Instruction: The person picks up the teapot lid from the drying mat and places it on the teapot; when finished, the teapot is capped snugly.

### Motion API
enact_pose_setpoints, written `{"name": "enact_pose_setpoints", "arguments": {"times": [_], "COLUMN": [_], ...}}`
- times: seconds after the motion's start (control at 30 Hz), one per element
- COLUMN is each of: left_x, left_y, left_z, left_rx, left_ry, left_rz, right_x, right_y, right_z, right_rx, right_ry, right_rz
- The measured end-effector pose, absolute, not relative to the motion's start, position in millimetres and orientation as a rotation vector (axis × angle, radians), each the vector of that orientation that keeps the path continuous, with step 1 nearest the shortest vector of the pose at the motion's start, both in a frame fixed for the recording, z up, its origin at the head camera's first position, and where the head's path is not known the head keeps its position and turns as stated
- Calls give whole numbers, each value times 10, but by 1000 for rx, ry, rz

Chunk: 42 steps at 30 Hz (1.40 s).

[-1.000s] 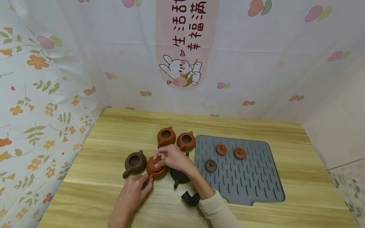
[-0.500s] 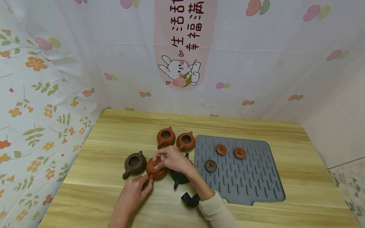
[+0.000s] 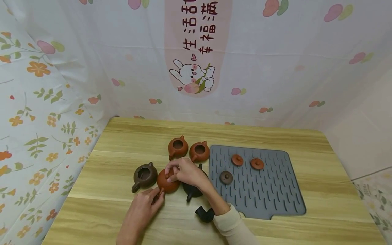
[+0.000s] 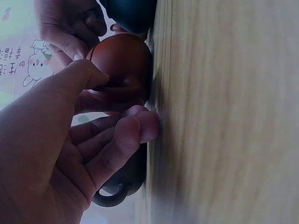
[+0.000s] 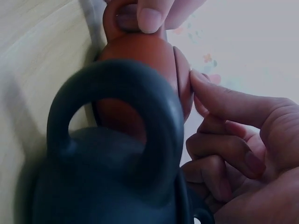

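The right hand [image 3: 185, 173] pinches, between thumb and finger, the lid [image 5: 183, 77] of a red-brown teapot [image 3: 168, 187], and this lid sits on the pot's opening. The left hand [image 3: 143, 206] holds the handle [image 5: 110, 23] of the same teapot between thumb and fingers. The teapot stands upright on the wooden table [image 3: 101, 197], between a dark brown teapot [image 3: 151, 179] and a black teapot [image 3: 191, 191], which the right forearm [image 3: 213, 195] partly hides. Behind them stand two orange teapots [image 3: 183, 151] with open tops. To the right, three small lids [image 3: 257, 164] lie on a grey mat [image 3: 269, 190].
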<state>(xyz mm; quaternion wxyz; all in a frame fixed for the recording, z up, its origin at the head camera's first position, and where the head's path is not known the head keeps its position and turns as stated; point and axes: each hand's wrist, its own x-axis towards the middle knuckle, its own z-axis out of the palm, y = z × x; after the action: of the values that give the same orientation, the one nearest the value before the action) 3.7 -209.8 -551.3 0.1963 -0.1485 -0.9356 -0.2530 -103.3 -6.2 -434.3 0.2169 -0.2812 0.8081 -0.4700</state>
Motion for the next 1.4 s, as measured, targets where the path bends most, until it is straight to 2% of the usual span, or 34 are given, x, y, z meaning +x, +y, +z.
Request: {"name": "enact_pose_setpoints", "arguments": {"times": [0.17,0.27,0.4,0.57,0.8,1.17,1.4], "left_x": [43,77,116,131,108,107,92], "left_y": [-2122,-2133,-2240,-2506,-2622,-2608,-2767], "left_z": [-5439,-5200,-4834,-4704,-4695,-4770,-5175], "left_rx": [-443,-454,-420,-292,-147,-198,-291], "left_ry": [-2583,-2522,-2413,-2444,-2654,-2743,-2605], "left_rz": [-752,-794,-773,-706,-758,-722,-789], "right_x": [-1067,-1092,-1090,-991,-839,-823,-814], "right_y": [18,206,675,1326,1781,1968,1965], "right_z": [-4338,-4318,-4346,-4484,-4688,-4786,-4858], "right_rx": [-881,-960,-988,-875,-670,-451,-413], "right_ry": [2209,2205,2237,2357,2535,2452,2422], "right_rz": [-1272,-1304,-1453,-1595,-1574,-1553,-1572]}}
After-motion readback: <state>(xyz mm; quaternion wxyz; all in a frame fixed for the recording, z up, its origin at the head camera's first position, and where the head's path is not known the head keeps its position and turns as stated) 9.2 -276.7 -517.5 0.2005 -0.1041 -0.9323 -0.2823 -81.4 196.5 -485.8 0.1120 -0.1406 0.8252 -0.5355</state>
